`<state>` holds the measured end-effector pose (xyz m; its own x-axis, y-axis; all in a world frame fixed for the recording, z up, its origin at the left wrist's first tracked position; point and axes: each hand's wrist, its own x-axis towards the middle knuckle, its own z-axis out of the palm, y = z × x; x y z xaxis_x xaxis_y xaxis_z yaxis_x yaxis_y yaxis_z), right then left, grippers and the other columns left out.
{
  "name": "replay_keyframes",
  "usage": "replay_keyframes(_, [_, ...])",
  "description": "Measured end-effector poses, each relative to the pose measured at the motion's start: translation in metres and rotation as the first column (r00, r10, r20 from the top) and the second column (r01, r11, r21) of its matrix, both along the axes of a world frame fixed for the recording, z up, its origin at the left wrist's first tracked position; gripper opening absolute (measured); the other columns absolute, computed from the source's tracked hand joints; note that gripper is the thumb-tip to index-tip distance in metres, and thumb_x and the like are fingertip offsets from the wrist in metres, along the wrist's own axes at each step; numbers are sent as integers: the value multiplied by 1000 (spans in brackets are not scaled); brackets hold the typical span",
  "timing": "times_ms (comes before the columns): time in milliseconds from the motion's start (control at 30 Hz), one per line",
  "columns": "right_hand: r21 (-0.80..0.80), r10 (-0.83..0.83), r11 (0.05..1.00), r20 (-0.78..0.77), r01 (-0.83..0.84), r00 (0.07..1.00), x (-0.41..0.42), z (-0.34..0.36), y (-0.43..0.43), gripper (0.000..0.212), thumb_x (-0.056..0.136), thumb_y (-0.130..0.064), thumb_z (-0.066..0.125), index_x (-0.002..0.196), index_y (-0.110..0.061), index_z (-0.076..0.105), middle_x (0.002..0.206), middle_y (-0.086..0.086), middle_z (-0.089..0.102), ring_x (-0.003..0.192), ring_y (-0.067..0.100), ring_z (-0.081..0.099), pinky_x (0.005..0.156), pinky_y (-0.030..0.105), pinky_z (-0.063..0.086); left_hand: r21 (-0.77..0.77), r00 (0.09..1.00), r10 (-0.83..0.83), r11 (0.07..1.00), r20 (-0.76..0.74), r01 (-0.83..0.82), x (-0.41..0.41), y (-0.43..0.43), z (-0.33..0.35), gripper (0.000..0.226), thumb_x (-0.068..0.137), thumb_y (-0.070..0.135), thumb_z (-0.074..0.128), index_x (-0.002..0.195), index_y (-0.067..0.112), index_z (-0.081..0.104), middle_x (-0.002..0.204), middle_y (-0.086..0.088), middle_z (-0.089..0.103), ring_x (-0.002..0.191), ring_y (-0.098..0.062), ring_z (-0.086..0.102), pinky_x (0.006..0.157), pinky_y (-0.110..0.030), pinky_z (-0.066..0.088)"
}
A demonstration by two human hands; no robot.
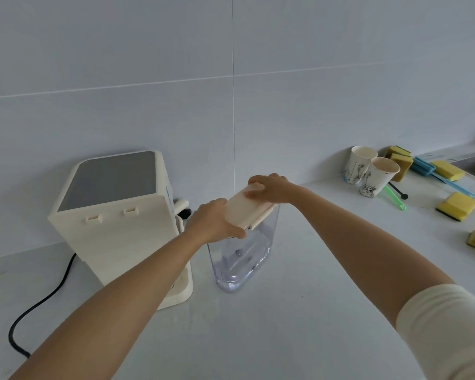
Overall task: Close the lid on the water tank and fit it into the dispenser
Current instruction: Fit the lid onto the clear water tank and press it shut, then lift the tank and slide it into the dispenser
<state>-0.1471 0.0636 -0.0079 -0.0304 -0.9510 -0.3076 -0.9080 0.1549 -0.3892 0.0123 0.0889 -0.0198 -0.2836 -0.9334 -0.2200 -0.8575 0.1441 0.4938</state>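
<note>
Your water tank (240,259) is a clear plastic container, tall and narrow with rounded corners, standing upright on the white bench (299,311) just to the right of the dispenser (115,223). Its walls are see-through, with a little water or reflection low inside. On top sits the cream lid (248,208), a flat oblong piece lying tilted over the tank's mouth, its near end lower than its far end; you cannot tell whether it is fully seated.

Your left hand (214,222) is curled around the near end of the lid, fingers closed over its edge and thumb underneath by the tank rim. Your right hand (270,189) lies palm-down over the far end, fingers bent over the lid's top and far edge, pressing on it.

The dispenser is a cream box with a grey top panel, its back towards you, and a black cable (47,294) trails from it across the bench. Two paper cups (370,171) and several yellow sponges (457,205) lie well apart at the right.
</note>
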Motion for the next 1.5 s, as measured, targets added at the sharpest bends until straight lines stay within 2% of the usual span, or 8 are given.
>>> replay_keyframes(133, [-3,-38,999,70,38,997,-12,1,10,51,90,-44,43,135,-22,38,136,14,44,129,31,33,106,38,27,0,999,-39,999,-38,39,10,-11,3,69,62,33,79,122,14,51,122,-6,58,100,-23,52,89,-37,45])
replay_keyframes(367, [8,-151,988,221,153,964,-20,-3,29,60,85,-46,53,138,-25,34,139,15,28,114,29,41,99,35,35,22,993,-66,997,-95,68,23,-32,4,77,58,28,83,128,17,50,121,-2,55,103,-18,48,89,-28,39])
replay_keyframes(600, [-9,-231,969,308,246,923,-25,-15,43,62,81,-47,57,136,-29,37,138,13,25,96,26,45,95,31,36,124,976,-52,989,-210,80,34,-51,-2,85,51,24,86,128,20,49,128,-5,52,116,-25,52,96,-38,46])
replay_keyframes(767, [-14,-238,966,331,257,913,-24,-18,47,61,84,-47,52,140,-31,32,141,14,23,92,25,47,86,28,37,149,942,-22,986,-336,77,36,-51,-11,97,62,14,81,142,26,27,137,-9,43,111,-23,50,94,-32,40])
replay_keyframes(967, [-29,-209,970,410,242,888,-31,-28,51,77,82,-47,56,145,-35,13,146,14,28,123,31,42,105,38,34,224,869,88,974,-487,27,43,-45,-38,114,64,15,81,147,28,3,146,-9,37,125,-25,48,104,-36,35])
replay_keyframes(1067, [-53,-182,972,446,229,877,-34,-31,57,94,80,-41,63,146,-34,-3,151,12,26,131,32,36,106,40,32,253,868,87,967,-489,45,41,-40,-52,123,48,30,87,145,30,12,144,-7,40,132,-27,42,110,-40,35])
replay_keyframes(1233, [-40,-190,966,555,254,810,-42,-45,65,117,74,-26,73,143,-27,-21,157,9,15,140,29,27,110,37,27,240,859,103,971,-501,24,33,-37,-74,103,55,18,84,140,19,25,130,5,42,126,-15,37,99,-25,31])
replay_keyframes(1500, [47,-230,965,627,259,745,-41,-86,65,109,69,-10,76,146,-25,0,146,2,31,137,24,28,107,34,30,244,888,138,969,-439,-30,27,-31,-91,104,53,23,86,139,18,27,141,1,41,133,-20,37,110,-36,33])
